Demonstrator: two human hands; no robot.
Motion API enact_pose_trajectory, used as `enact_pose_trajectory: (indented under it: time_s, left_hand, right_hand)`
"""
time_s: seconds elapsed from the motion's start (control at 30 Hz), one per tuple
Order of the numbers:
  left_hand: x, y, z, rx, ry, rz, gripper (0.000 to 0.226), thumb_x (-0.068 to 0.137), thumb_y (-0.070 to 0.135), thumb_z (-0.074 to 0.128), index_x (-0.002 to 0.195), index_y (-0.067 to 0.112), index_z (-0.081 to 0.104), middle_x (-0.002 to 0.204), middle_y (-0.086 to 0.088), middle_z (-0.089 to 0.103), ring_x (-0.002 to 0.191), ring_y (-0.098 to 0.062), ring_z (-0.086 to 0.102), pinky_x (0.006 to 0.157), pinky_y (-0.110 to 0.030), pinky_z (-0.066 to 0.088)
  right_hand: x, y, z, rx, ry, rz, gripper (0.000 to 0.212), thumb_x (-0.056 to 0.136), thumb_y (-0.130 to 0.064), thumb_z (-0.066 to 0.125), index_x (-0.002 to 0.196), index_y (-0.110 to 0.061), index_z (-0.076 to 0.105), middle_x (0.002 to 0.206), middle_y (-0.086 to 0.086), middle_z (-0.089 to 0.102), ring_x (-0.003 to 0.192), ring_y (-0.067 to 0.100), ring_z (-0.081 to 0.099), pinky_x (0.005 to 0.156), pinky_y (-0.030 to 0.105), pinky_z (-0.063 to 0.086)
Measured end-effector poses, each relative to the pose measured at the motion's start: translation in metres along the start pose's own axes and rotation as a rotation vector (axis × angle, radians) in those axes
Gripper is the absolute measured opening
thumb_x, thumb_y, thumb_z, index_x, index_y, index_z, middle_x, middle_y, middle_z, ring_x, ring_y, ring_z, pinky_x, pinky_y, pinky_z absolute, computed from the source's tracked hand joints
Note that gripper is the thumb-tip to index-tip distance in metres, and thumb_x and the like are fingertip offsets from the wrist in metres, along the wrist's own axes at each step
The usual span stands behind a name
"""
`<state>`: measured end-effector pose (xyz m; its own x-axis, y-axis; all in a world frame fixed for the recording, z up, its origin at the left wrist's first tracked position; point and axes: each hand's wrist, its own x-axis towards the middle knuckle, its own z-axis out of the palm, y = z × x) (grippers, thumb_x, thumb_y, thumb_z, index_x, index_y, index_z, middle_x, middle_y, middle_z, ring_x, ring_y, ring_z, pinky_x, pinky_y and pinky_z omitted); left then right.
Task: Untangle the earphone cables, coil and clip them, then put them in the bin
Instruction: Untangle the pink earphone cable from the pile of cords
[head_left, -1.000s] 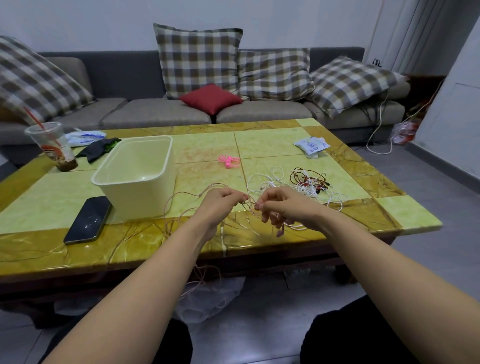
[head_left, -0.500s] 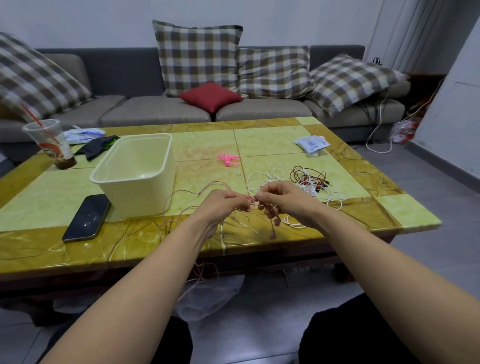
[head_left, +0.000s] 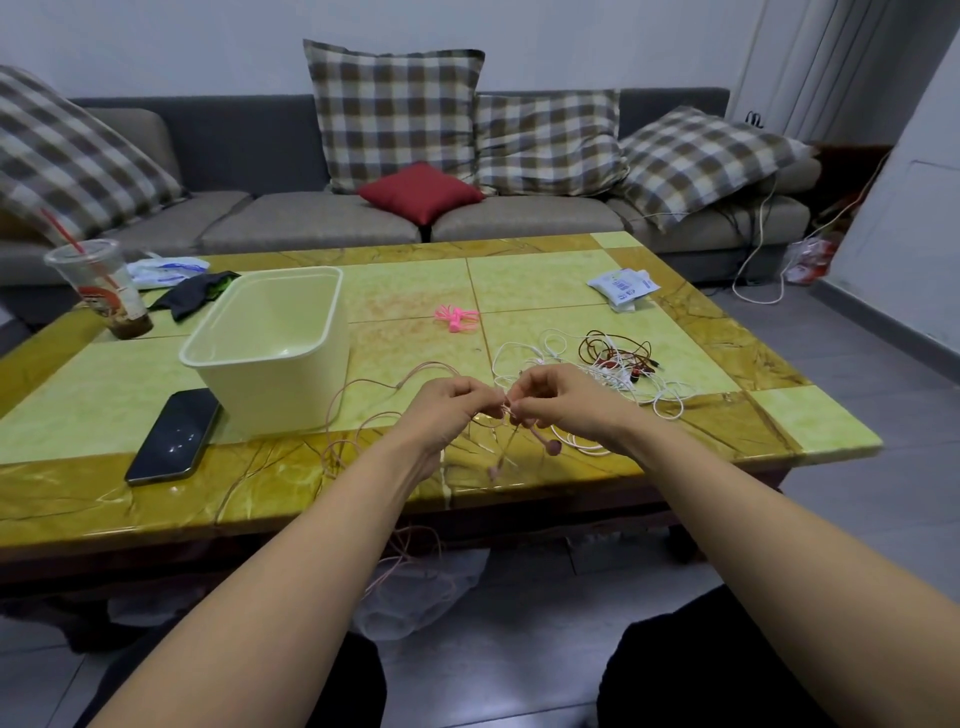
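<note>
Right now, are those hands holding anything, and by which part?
Both hold the pink earphone cable: left hand and right hand each pinch it just above where its earbuds dangle.

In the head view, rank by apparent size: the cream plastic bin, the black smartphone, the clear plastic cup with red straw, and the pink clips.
1. Cream plastic bin, largest.
2. Black smartphone and clear plastic cup look alike; the cup is farther away, so no ranking.
3. Pink clips, smallest.
</note>
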<state>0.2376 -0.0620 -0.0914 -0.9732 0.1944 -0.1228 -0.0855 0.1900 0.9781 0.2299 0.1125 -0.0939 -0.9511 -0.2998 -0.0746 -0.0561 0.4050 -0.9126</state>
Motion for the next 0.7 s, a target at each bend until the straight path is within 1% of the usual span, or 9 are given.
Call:
enact_pose_trajectory:
  time_s: [0.1,0.2,0.23,0.3,0.37,0.43,0.53,0.6,0.7]
  left_hand:
    - [-0.001,-0.002,0.002,-0.011,0.008,0.038,0.009,0.091,0.011,0.065,0.084,0.005,0.066,0.074,-0.004,0.066,0.057,0.007,0.059,0.061,-0.006,0.043]
    - [0.001,-0.002,-0.001,-0.029,0.045,0.012,0.009,0.093,0.014,0.063,0.095,0.006,0.066,0.077,-0.003,0.068,0.057,0.007,0.060,0.069,-0.015,0.042]
    - [0.001,-0.002,-0.003,-0.031,0.050,0.003,0.009,0.094,0.014,0.062,0.095,0.007,0.066,0.076,-0.002,0.069,0.057,0.007,0.060,0.073,-0.017,0.040]
    - [0.002,-0.002,-0.005,-0.029,0.051,-0.012,0.009,0.095,0.015,0.060,0.096,0.009,0.066,0.072,0.003,0.070,0.058,0.007,0.060,0.078,-0.021,0.039]
    - [0.001,-0.001,-0.005,-0.029,0.028,-0.009,0.011,0.096,0.015,0.058,0.100,0.007,0.065,0.064,0.009,0.070,0.057,0.009,0.059,0.078,-0.021,0.039]
    - [0.000,0.000,-0.004,-0.022,0.008,-0.007,0.013,0.097,0.014,0.057,0.102,0.006,0.066,0.061,0.010,0.069,0.054,0.010,0.057,0.077,-0.022,0.038]
    - [0.000,0.002,-0.005,-0.024,0.032,-0.028,0.014,0.096,0.017,0.059,0.098,0.008,0.069,0.071,0.004,0.067,0.063,0.002,0.058,0.083,-0.025,0.037]
    - [0.000,0.002,-0.006,-0.024,0.039,-0.036,0.013,0.095,0.019,0.060,0.093,0.011,0.070,0.074,0.000,0.066,0.066,-0.002,0.056,0.087,-0.027,0.037]
    - [-0.001,0.002,-0.006,-0.027,0.038,-0.038,0.013,0.094,0.020,0.061,0.090,0.012,0.071,0.072,0.001,0.066,0.067,-0.003,0.057,0.083,-0.025,0.037]
  right_hand:
    - [0.002,0.003,0.001,-0.059,-0.068,0.027,0.010,0.095,-0.008,0.057,0.089,-0.006,0.065,0.078,0.003,0.067,0.071,0.013,0.058,0.069,0.027,0.044]
    - [0.003,0.002,-0.003,0.083,0.002,0.002,0.012,0.097,-0.014,0.057,0.096,-0.006,0.066,0.086,0.008,0.071,0.082,0.016,0.062,0.079,0.031,0.046]
    - [0.003,0.002,-0.004,0.142,0.000,0.012,0.013,0.099,-0.015,0.055,0.098,-0.006,0.065,0.089,0.010,0.072,0.084,0.018,0.063,0.082,0.033,0.047]
    - [0.003,0.002,-0.007,0.205,-0.074,0.072,0.017,0.101,-0.013,0.049,0.103,-0.008,0.065,0.094,0.012,0.072,0.088,0.019,0.064,0.084,0.034,0.047]
    - [0.002,0.004,-0.006,0.193,-0.190,0.142,0.019,0.100,-0.007,0.046,0.107,-0.011,0.063,0.096,0.011,0.073,0.088,0.017,0.065,0.081,0.031,0.049]
    - [0.001,0.006,-0.005,0.127,-0.223,0.154,0.017,0.096,-0.002,0.051,0.105,-0.012,0.062,0.089,0.007,0.071,0.079,0.014,0.064,0.076,0.028,0.048]
    - [0.003,0.007,-0.008,0.110,-0.080,0.107,0.010,0.096,-0.002,0.056,0.101,-0.006,0.063,0.076,0.004,0.068,0.067,0.013,0.060,0.068,0.027,0.046]
    - [0.003,0.008,-0.013,0.148,-0.002,0.091,0.013,0.095,-0.006,0.061,0.105,0.001,0.064,0.072,0.005,0.067,0.065,0.016,0.058,0.063,0.030,0.045]
    - [0.002,0.008,-0.013,0.150,-0.025,0.074,0.014,0.091,-0.009,0.067,0.101,0.001,0.068,0.071,0.006,0.066,0.060,0.015,0.055,0.056,0.031,0.047]
